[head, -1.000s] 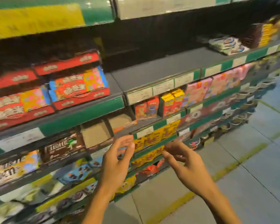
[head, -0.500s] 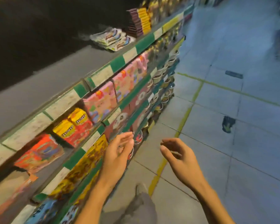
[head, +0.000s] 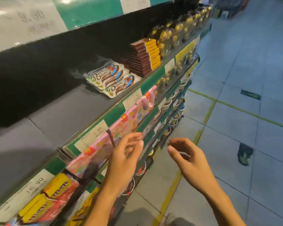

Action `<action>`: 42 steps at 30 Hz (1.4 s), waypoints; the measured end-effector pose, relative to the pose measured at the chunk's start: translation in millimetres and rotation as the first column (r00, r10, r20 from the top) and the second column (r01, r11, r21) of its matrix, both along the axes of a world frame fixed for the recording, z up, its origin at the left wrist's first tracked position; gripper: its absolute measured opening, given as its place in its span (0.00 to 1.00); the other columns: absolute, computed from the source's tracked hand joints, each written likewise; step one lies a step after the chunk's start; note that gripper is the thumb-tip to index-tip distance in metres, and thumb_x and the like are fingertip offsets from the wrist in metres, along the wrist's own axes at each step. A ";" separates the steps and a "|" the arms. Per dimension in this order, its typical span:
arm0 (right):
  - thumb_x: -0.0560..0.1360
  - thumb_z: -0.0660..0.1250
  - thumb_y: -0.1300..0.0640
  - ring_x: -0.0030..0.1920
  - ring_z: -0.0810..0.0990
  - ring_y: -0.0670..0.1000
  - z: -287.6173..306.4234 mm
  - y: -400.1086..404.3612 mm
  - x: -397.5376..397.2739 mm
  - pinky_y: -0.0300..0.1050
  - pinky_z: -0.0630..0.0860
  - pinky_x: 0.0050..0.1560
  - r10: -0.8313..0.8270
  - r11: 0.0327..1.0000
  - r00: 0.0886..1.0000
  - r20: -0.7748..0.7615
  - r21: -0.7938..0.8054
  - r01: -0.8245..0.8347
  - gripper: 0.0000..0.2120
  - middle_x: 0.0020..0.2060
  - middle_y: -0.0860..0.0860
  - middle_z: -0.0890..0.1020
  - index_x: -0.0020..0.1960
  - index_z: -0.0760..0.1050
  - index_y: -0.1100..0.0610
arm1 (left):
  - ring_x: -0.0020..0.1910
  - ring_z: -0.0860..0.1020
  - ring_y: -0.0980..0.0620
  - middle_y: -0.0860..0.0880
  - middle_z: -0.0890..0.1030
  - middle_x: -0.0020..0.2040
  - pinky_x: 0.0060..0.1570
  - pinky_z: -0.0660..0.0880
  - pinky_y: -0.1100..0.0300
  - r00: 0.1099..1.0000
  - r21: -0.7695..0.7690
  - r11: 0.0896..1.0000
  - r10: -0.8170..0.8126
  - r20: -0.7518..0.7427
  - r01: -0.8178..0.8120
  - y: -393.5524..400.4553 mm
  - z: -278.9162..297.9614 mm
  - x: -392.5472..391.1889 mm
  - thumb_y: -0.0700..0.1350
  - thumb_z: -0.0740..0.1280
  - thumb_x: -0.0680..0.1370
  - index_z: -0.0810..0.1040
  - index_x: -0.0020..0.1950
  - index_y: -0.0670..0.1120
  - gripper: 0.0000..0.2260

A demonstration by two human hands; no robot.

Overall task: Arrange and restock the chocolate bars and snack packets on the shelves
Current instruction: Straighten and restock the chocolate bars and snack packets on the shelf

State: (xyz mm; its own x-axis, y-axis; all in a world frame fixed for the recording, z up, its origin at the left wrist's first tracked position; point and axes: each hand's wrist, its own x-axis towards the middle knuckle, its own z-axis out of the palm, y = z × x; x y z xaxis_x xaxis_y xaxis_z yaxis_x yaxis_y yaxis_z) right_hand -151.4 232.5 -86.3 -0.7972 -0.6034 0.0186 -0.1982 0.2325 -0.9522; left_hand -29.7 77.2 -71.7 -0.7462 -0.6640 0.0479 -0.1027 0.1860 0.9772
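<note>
White Dove chocolate packets [head: 112, 79] lie in a loose pile on the grey upper shelf [head: 59, 111], which is bare to their left. Right of them stand stacks of brown bars [head: 140, 60] and yellow bars [head: 153, 53], then gold-wrapped chocolates [head: 178, 32]. Pink snack boxes [head: 121, 132] fill the shelf below, with yellow and red M&M's boxes [head: 55, 194] further left. My left hand [head: 124, 160] hovers in front of the pink boxes, fingers loosely curled, holding nothing. My right hand [head: 186, 157] is out over the aisle, fingers relaxed and empty.
Lower shelves hold cup snacks [head: 173, 121] along the front edges. Price labels [head: 91, 137] sit in the green shelf strip. The tiled aisle floor [head: 243, 128] with yellow lines opens to the right. A dark arrow sticker [head: 244, 154] marks the floor.
The view has swung right along the shelving, away from the red boxes and M&M's toward the Dove packets and bar stacks. Both hands stay raised and empty, moving along with it.
</note>
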 end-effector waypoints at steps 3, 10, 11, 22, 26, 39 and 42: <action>0.76 0.69 0.50 0.51 0.83 0.44 0.4 -31.6 -35.5 0.38 0.78 0.50 0.099 0.995 0.995 -0.022 -0.012 -0.100 0.07 0.47 0.43 0.84 0.54 0.78 0.47 | 0.56 0.77 0.65 0.64 0.80 0.55 0.54 0.71 0.72 0.996 -0.038 0.996 0.087 0.037 -0.085 -21.1 0.5 -17.0 0.48 0.66 0.79 0.78 0.58 0.56 0.08; 0.77 0.69 0.52 0.50 0.83 0.44 20.8 -103.5 -116.4 0.37 0.77 0.51 0.400 0.912 0.913 -0.083 -0.061 -0.405 0.07 0.47 0.43 0.84 0.55 0.78 0.46 | 0.55 0.79 0.61 0.61 0.81 0.53 0.53 0.75 0.68 0.949 -0.126 0.941 0.314 -0.020 -0.314 -47.1 33.0 -53.5 0.46 0.67 0.79 0.78 0.57 0.55 0.08; 0.77 0.69 0.51 0.50 0.82 0.44 27.4 -114.6 -126.2 0.37 0.77 0.51 0.434 0.894 0.895 -0.097 -0.075 -0.442 0.07 0.47 0.43 0.83 0.55 0.78 0.46 | 0.54 0.80 0.58 0.60 0.82 0.53 0.52 0.76 0.66 0.938 -0.146 0.927 0.343 -0.044 -0.345 -51.4 42.9 -59.3 0.46 0.66 0.79 0.78 0.57 0.55 0.08; 0.75 0.71 0.49 0.54 0.72 0.50 65.8 -221.9 -181.9 0.42 0.69 0.54 0.506 0.780 0.503 -0.700 0.123 -0.614 0.15 0.52 0.49 0.79 0.60 0.77 0.54 | 0.41 0.79 0.67 0.60 0.81 0.47 0.35 0.71 0.75 0.785 -0.577 0.702 0.598 0.159 -0.418 -151.5 104.9 -110.2 0.50 0.69 0.78 0.79 0.57 0.56 0.08; 0.75 0.70 0.44 0.56 0.74 0.52 76.2 -239.5 -189.3 0.46 0.72 0.56 0.556 0.748 0.321 -0.767 0.292 -0.596 0.21 0.55 0.50 0.80 0.64 0.76 0.54 | 0.48 0.73 0.63 0.57 0.80 0.61 0.46 0.70 0.65 0.666 -0.662 0.742 0.546 0.508 -0.104 -174.5 105.2 -113.9 0.61 0.65 0.77 0.74 0.68 0.58 0.21; 0.73 0.70 0.39 0.46 0.80 0.54 117.1 -265.3 -183.2 0.51 0.80 0.47 0.844 0.498 0.112 -0.524 0.690 -0.525 0.20 0.51 0.50 0.82 0.58 0.77 0.52 | 0.38 0.75 0.70 0.65 0.78 0.42 0.35 0.66 0.69 0.621 -0.620 0.777 0.542 0.567 -0.113 -175.8 115.9 -98.0 0.59 0.65 0.78 0.74 0.58 0.59 0.11; 0.73 0.72 0.43 0.46 0.80 0.54 122.7 -270.5 -182.3 0.50 0.80 0.47 0.873 0.446 0.068 -0.483 0.733 -0.514 0.18 0.51 0.51 0.82 0.57 0.77 0.52 | 0.39 0.72 0.71 0.62 0.79 0.46 0.37 0.66 0.72 0.632 -0.634 0.757 0.570 0.525 -0.157 -166.0 116.9 -83.9 0.58 0.65 0.79 0.75 0.60 0.59 0.11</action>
State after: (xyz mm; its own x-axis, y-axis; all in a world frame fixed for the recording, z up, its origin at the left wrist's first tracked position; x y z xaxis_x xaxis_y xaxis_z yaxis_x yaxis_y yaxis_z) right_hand -333.7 -38.1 36.4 0.2715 -0.9612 -0.0479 -0.9473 -0.2582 -0.1895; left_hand -113.7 -88.9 45.1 -0.4038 -0.9131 0.0564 -0.8357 0.3933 0.3834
